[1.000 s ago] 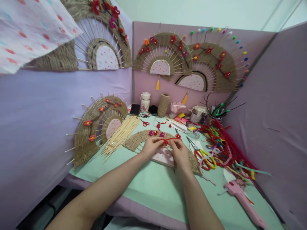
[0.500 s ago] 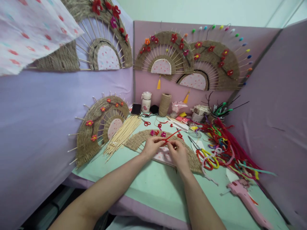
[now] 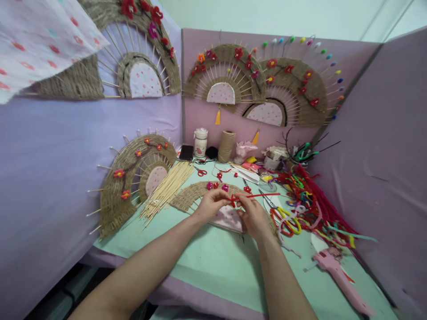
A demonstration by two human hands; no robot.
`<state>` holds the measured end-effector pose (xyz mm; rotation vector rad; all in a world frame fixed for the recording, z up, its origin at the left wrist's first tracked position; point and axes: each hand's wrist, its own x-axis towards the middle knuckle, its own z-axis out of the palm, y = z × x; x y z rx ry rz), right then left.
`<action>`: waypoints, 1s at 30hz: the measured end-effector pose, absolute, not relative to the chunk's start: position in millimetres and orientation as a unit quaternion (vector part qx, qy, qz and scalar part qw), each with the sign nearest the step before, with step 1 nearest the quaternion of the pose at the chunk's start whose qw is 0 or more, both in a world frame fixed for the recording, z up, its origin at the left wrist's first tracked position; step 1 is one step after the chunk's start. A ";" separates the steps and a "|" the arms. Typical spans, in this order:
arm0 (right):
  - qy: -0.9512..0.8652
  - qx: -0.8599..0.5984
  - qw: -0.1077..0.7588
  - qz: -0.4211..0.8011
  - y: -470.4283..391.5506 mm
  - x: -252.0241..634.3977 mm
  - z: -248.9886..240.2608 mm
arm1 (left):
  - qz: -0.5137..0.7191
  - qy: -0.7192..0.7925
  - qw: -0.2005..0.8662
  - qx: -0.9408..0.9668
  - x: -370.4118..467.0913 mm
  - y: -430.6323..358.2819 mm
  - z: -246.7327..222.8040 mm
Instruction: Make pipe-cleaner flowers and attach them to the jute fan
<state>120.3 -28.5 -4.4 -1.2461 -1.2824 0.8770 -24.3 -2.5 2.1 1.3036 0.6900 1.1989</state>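
Note:
Between both hands is a red pipe cleaner [image 3: 265, 194], bent into small loops at one end, with its straight tail sticking out to the right. My left hand [image 3: 215, 204] pinches the looped end from the left. The fingers of my right hand [image 3: 251, 213] close on it beside the loops. Under the hands lies a half-round fan [image 3: 187, 195] wrapped in jute twine, with a dotted cloth centre [image 3: 227, 218]. Red and magenta flowers [image 3: 225, 187] sit along its upper edge. The hands cover part of the fan.
Scissors with yellow and red handles [image 3: 287, 220] lie right of the fan, near a heap of coloured pipe cleaners [image 3: 310, 195]. A pink glue gun [image 3: 340, 273] rests at the front right. Left are thin sticks [image 3: 167, 191] and a leaning fan [image 3: 115, 200]. A twine spool [image 3: 227, 146] stands behind.
The pipe cleaner's free end has swung from pointing up and right to lying nearly level to the right. Small loops now show between the fingers. The view has shifted slightly.

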 end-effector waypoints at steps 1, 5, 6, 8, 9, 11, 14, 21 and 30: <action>-0.529 -0.524 0.538 0.396 -28.6 120.8 -4.8 | 0.510 0.293 0.579 0.565 -24.5 -2.5 1.9; -0.479 -0.487 0.539 0.492 -30.3 121.7 -3.4 | 0.496 0.289 0.586 0.571 -25.4 -2.7 0.9; -0.475 -0.476 0.541 0.505 -31.0 121.7 -2.1 | 0.493 0.286 0.595 0.567 -25.7 -2.7 0.7; -0.474 -0.461 0.542 0.519 -32.3 121.8 0.7 | 0.488 0.279 0.615 0.553 -26.1 -2.8 0.5; -0.473 -0.458 0.544 0.520 -32.7 121.9 1.6 | 0.488 0.275 0.625 0.544 -26.3 -3.0 0.6; -0.464 -0.458 0.550 0.522 -32.6 122.5 1.5 | 0.485 0.269 0.641 0.531 -26.5 -3.6 0.8; -0.442 -0.461 0.550 0.538 -30.7 123.3 -2.6 | 0.469 0.264 0.658 0.527 -26.4 -5.4 1.5; -0.401 -0.424 0.569 0.579 -29.9 120.1 -3.3 | 0.453 0.281 0.667 0.521 -24.0 -5.9 -1.8; -0.425 -0.426 0.547 0.582 -31.1 121.4 -1.0 | 0.444 0.322 0.677 0.491 -25.8 -2.7 -2.5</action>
